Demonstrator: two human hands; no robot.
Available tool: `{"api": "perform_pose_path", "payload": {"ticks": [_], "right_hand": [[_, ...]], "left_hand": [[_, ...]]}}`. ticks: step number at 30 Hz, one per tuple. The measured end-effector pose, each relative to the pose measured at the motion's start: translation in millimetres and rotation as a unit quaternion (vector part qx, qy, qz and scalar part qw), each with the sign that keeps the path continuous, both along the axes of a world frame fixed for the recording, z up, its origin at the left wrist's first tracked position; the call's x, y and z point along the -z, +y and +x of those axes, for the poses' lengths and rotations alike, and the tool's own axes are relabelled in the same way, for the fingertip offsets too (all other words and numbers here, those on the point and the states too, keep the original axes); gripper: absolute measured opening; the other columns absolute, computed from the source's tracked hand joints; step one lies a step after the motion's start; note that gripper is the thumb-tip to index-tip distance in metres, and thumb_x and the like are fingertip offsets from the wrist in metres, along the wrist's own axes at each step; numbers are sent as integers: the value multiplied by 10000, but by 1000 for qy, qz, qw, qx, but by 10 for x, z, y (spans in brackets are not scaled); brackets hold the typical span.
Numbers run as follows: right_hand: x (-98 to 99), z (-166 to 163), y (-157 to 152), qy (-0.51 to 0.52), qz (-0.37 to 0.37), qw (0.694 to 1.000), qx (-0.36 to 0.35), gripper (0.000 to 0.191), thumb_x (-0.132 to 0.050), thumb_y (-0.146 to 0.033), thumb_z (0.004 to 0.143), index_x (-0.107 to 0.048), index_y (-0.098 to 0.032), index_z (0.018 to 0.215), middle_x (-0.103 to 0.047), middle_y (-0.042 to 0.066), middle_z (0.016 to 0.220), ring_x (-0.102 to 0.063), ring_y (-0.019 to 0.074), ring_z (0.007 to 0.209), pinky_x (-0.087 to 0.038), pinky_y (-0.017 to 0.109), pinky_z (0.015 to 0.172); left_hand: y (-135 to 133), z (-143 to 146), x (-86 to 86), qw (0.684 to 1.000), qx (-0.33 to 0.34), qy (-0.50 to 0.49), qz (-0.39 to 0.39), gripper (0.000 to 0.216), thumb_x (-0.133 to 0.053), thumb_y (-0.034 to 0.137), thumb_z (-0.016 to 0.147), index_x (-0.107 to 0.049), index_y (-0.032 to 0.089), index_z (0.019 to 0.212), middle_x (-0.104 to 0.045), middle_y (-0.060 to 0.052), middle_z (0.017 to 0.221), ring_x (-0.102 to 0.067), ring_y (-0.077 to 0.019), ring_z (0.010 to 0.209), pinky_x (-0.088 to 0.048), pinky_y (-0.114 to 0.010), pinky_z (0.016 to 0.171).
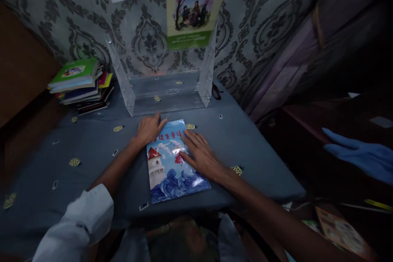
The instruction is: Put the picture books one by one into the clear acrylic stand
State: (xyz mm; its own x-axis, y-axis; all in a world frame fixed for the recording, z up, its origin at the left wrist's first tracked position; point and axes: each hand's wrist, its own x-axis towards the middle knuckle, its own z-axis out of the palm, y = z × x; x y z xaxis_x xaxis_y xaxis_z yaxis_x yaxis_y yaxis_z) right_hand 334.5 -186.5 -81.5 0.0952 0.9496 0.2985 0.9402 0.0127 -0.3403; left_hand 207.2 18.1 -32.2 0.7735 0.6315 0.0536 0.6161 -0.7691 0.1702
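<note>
A thin blue picture book [172,176] with waves and a lighthouse on its cover lies flat on the grey-blue cloth-covered table [92,147]. My left hand [149,127] rests at the book's top left corner, fingers curled over its edge. My right hand [199,153] lies flat on the cover's right half with the fingers stretched out. Just beyond the book stands a clear acrylic rack [167,90] against the wall. A green-edged book [192,6] stands upright at the top of that rack.
A stack of several books [81,86] sits at the table's back left. Patterned wallpaper runs behind the table. At the right edge, off the table, a blue glove [362,155] reaches in over dark furniture. Another book [340,231] lies low at the right.
</note>
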Motion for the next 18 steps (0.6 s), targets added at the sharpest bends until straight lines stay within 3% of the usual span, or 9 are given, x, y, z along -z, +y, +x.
{"api": "perform_pose_path", "payload": {"ticks": [2,5,8,10,13,16,18], "right_hand": [[14,4,1,13,2,1000,0,580,-451,-456,1018,-432,-148,1509,-424,205,1568,-394,321,1462,-341,569,1192],[46,24,0,58,10,998,10,679,-484,-506,996,-326,-174,1567,-381,200,1594,-379,328,1470,-350,571,1186],[72,57,-4,138,32,990,14,792,-560,-534,952,-239,-212,1600,-390,178,1593,-378,346,1467,-369,587,1168],[67,83,-8,223,42,973,30,847,-630,-524,908,-243,-219,1597,-465,173,1540,-478,359,1392,-425,587,1122],[-2,118,-28,408,16,911,52,830,-665,-524,874,-323,-201,1558,-665,158,1304,-681,326,1116,-557,543,957],[-147,139,-84,577,-75,813,-8,721,-719,-547,827,-517,-188,1419,-754,115,1106,-738,281,940,-596,484,873],[-262,147,-136,625,-126,769,-54,646,-782,-534,777,-624,-177,1292,-770,101,1061,-743,264,921,-587,458,893]], "left_hand": [[94,-6,-16,999,12,-5,-51,506,-298,511,1037,-640,177,870,-682,-81,812,-637,-235,800,-403,-301,716],[227,-23,-41,991,61,-19,-115,561,-333,551,993,-532,187,614,-571,-27,641,-539,-169,633,-316,-276,609],[296,-41,-86,977,89,-59,-183,574,-399,635,918,-464,190,561,-437,23,548,-409,-122,540,-253,-262,551],[305,-49,-147,966,100,-85,-224,576,-405,666,891,-463,190,572,-394,35,538,-369,-112,530,-239,-251,532],[301,-56,-291,955,112,-119,-249,571,-422,687,866,-470,190,591,-376,39,553,-357,-107,535,-234,-240,517],[305,-72,-464,950,114,-166,-240,563,-453,691,852,-436,196,582,-346,46,562,-338,-98,536,-230,-232,507],[310,-90,-568,944,113,-201,-236,557,-465,683,855,-420,198,585,-341,51,566,-327,-93,532,-236,-225,502]]}}
